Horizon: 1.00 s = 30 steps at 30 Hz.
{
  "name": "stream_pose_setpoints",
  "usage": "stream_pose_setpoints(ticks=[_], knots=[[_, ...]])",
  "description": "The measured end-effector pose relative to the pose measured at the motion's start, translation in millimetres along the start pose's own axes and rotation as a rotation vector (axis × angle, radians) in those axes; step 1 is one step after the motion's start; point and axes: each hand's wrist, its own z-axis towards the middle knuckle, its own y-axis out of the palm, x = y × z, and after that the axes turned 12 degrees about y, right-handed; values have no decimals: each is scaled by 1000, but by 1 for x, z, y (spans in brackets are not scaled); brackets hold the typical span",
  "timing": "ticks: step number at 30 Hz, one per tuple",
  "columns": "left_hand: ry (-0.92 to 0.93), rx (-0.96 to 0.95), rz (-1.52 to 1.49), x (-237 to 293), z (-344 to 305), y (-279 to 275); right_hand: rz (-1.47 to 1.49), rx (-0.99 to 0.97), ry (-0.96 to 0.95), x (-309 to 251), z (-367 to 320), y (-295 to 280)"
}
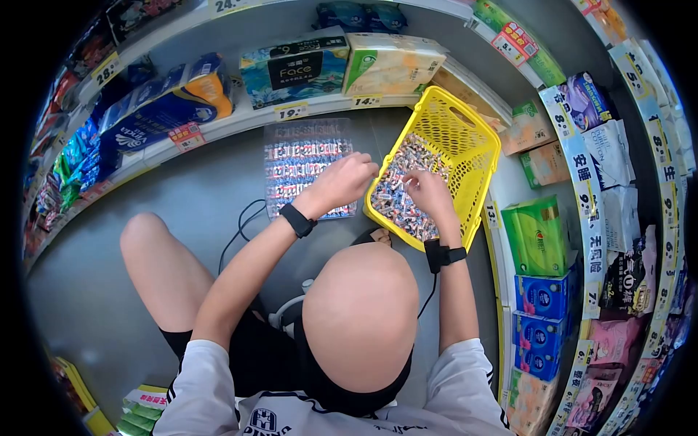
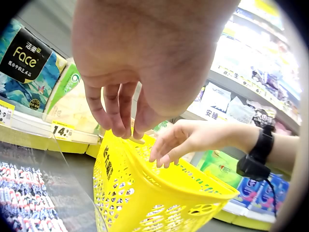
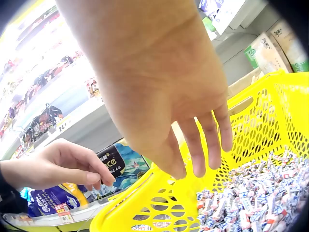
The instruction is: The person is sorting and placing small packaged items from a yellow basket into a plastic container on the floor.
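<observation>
Small wrapped candies fill the lower part of a yellow basket. My right hand hangs over them, fingers loosely bent, holding nothing visible. Beside the basket's left rim, my left hand hovers with relaxed fingers pointing down. A small pale shape shows under its fingertips in the left wrist view; I cannot tell what it is. To the left stands a clear container with rows of wrapped candies.
Shelves curve around the floor, carrying tissue packs ahead and a green pack at the right. A dark cable lies left of the container. My bent knee is just below the basket.
</observation>
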Motion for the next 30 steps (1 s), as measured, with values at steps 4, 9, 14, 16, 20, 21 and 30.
stream_pose_setpoints(ticks=[4, 9, 14, 16, 20, 21, 30], knots=[[45, 2, -47, 7, 26, 19, 49, -90, 31, 26, 7, 11], [127, -88, -25, 4, 58, 51, 100, -145, -22, 42, 14, 28], [79, -469, 40, -12, 76, 81, 61, -309, 82, 48, 22, 31], [43, -615, 94, -8, 82, 84, 127, -297, 120, 57, 26, 40], [11, -636, 118, 1, 86, 88, 167, -290, 26, 71, 42, 55], [10, -639, 117, -2, 87, 95, 169, -292, 27, 72, 45, 56], [-123, -776, 202, -9, 96, 137, 188, -252, -29, 77, 66, 67]])
